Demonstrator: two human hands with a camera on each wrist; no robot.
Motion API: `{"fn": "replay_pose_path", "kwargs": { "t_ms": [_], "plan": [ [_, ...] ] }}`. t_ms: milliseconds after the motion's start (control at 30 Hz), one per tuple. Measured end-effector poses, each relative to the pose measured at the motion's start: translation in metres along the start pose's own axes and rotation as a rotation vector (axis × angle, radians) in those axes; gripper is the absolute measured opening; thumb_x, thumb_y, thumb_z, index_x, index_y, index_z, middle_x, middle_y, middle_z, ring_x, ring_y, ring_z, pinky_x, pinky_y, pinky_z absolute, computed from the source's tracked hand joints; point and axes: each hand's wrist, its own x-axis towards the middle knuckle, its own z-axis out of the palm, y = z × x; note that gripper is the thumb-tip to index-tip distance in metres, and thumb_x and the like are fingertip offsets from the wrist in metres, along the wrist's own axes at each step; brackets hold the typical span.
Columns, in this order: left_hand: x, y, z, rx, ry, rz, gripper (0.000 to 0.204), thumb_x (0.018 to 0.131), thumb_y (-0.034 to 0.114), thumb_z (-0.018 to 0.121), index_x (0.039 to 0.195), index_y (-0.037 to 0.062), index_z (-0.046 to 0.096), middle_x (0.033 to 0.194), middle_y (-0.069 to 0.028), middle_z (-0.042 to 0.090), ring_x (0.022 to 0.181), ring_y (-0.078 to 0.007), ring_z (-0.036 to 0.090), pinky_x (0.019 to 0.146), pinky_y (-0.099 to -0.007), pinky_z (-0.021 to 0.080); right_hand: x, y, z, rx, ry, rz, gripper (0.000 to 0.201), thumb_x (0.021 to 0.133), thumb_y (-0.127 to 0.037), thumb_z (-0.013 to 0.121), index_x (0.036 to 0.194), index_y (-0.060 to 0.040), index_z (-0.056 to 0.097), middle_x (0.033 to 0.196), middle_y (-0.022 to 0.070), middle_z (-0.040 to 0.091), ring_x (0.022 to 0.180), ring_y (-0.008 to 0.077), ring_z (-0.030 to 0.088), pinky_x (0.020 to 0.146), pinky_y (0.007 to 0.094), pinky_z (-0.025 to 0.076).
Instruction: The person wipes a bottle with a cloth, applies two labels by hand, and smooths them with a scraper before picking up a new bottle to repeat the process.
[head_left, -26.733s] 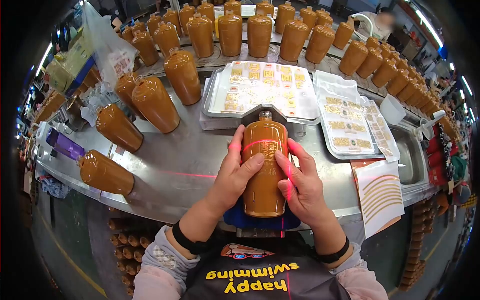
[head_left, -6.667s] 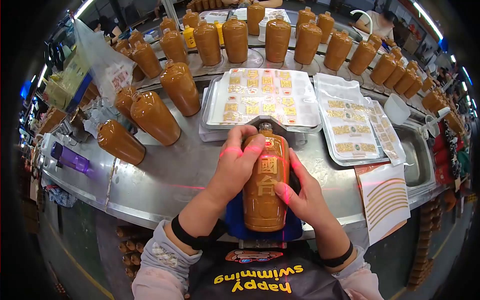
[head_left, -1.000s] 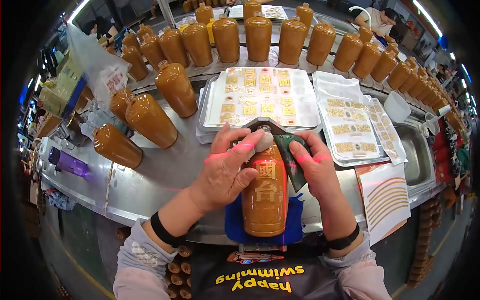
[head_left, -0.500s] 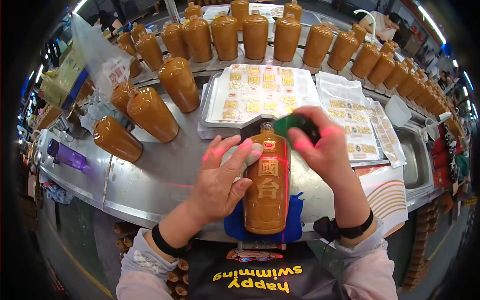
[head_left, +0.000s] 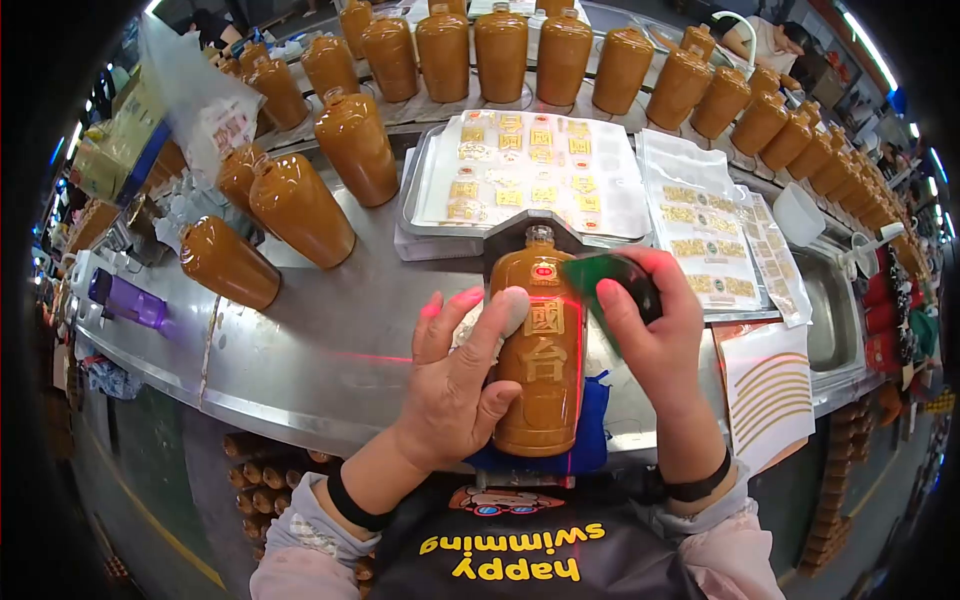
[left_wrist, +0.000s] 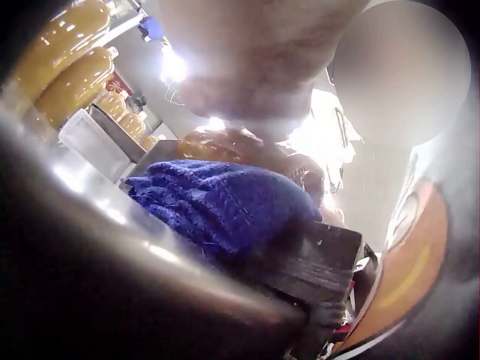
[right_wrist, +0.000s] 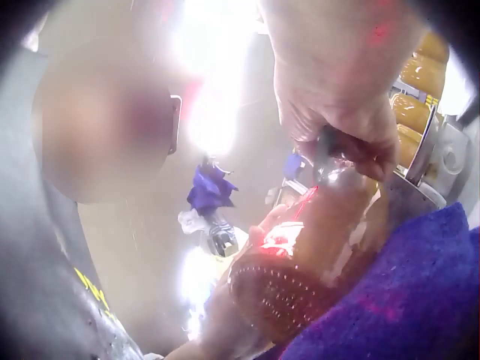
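A glossy brown bottle (head_left: 535, 405) with gold characters and a red-and-gold emblem lies on a blue cloth (head_left: 592, 425), neck toward a dark notched holder (head_left: 500, 236). The left hand (head_left: 452, 375), fingers spread and fairly straight, touches its left side; a pale cover is on one fingertip, and something whitish shows behind the fingers. At the bottle's upper right, the right hand (head_left: 660, 325) pinches a flat green piece (head_left: 592, 280) with a dark part. The right wrist view shows the right hand (right_wrist: 337, 82) over the bottle (right_wrist: 322, 232). Blue cloth (left_wrist: 225, 202) lies below the left hand (left_wrist: 255, 60).
Behind the holder is a tray (head_left: 410, 205) with sheets of gold characters; more gold-strip sheets (head_left: 700, 215) lie to its right. Several brown bottles (head_left: 355, 150) stand left and across the back. A purple bottle (head_left: 130, 300) is far left, a sink (head_left: 835, 320) right.
Since 26.7 s ago, gold characters and an emblem have appeared on the held bottle. Over the last half second, the right hand and green piece have moved from beside the neck down to the bottle's right side.
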Motion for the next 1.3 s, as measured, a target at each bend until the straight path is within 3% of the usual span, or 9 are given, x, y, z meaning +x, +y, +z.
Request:
{"fn": "replay_pose_path", "kwargs": {
  "t_ms": [67,133,167,300,433,567,867,1067,1300],
  "plan": [
    [-0.003,0.001,0.001,-0.056,0.022,-0.048,0.061,0.099,0.038,0.048,0.141,-0.0054,0.040,0.135,-0.0175,0.054,0.131,-0.0359,0.040,0.111,-0.0500,0.025,0.008,-0.017,-0.005,-0.510,-0.137,-0.640,0.029,0.070,-0.005,0.073,0.097,-0.0116,0.068,0.078,0.0036,0.054,0.071,0.0236,0.055,0.065,0.0360,0.042],
    [-0.009,0.001,0.003,-0.142,0.055,-0.100,0.059,0.099,0.035,0.049,0.141,-0.0056,0.039,0.137,-0.0214,0.050,0.129,-0.0373,0.041,0.110,-0.0492,0.026,-0.005,-0.040,-0.006,-0.420,-0.448,-0.698,0.028,0.067,-0.006,0.074,0.095,-0.0118,0.068,0.077,0.0013,0.051,0.069,0.0201,0.053,0.066,0.0352,0.039],
    [-0.011,0.000,0.004,-0.186,0.071,-0.129,0.058,0.099,0.033,0.050,0.141,-0.0057,0.038,0.138,-0.0234,0.048,0.129,-0.0379,0.041,0.110,-0.0489,0.027,-0.011,-0.048,-0.010,-0.283,-0.566,-0.596,0.027,0.073,-0.003,0.072,0.099,-0.0087,0.066,0.082,0.0023,0.055,0.075,0.0198,0.057,0.068,0.0340,0.043],
    [-0.002,0.005,0.012,-0.491,0.066,-0.386,0.069,0.096,0.035,0.056,0.144,-0.0058,0.029,0.141,-0.0262,0.040,0.129,-0.0379,0.040,0.110,-0.0458,0.028,-0.025,-0.029,-0.030,0.032,-0.247,0.288,0.035,0.084,0.003,0.063,0.118,-0.0004,0.057,0.105,0.0108,0.062,0.095,0.0244,0.061,0.077,0.0310,0.050],
    [0.006,0.005,0.023,-0.463,0.003,-0.393,0.081,0.091,0.037,0.064,0.146,-0.0054,0.023,0.142,-0.0258,0.037,0.130,-0.0369,0.038,0.110,-0.0440,0.028,-0.035,0.000,-0.015,-0.315,-0.196,-0.349,0.045,0.084,0.006,0.062,0.128,-0.0011,0.055,0.125,0.0234,0.056,0.110,0.0345,0.058,0.093,0.0407,0.048],
    [0.007,0.004,0.024,-0.554,0.001,-0.406,0.082,0.090,0.034,0.066,0.146,-0.0051,0.022,0.142,-0.0255,0.038,0.130,-0.0363,0.038,0.110,-0.0437,0.029,-0.048,0.010,-0.008,-0.483,-0.272,-0.415,0.048,0.083,0.001,0.062,0.128,-0.0140,0.062,0.133,0.0255,0.051,0.116,0.0405,0.053,0.100,0.0441,0.045],
    [0.005,-0.002,0.025,-0.878,-0.021,-0.486,0.079,0.092,0.031,0.062,0.148,-0.0061,0.020,0.145,-0.0242,0.035,0.135,-0.0313,0.035,0.113,-0.0402,0.024,-0.048,0.002,-0.013,-0.595,-0.284,-0.506,0.047,0.083,0.003,0.060,0.129,-0.0093,0.060,0.129,0.0260,0.054,0.113,0.0407,0.055,0.096,0.0424,0.048],
    [0.004,-0.003,0.027,-0.872,-0.017,-0.439,0.077,0.094,0.032,0.058,0.148,-0.0070,0.019,0.144,-0.0234,0.037,0.136,-0.0300,0.035,0.114,-0.0387,0.023,-0.051,-0.024,-0.016,0.003,-0.048,0.082,0.036,0.095,-0.003,0.052,0.130,0.0032,0.050,0.118,0.0146,0.061,0.101,0.0122,0.059,0.083,0.0268,0.050],
    [0.003,-0.004,0.029,-0.819,-0.004,-0.429,0.076,0.093,0.028,0.059,0.148,-0.0070,0.019,0.144,-0.0228,0.036,0.135,-0.0292,0.034,0.113,-0.0381,0.023,-0.055,-0.003,0.008,0.266,-0.082,0.263,0.035,0.096,-0.006,0.052,0.131,-0.0001,0.047,0.112,0.0054,0.059,0.099,0.0089,0.055,0.088,0.0243,0.045]
  ]
}}
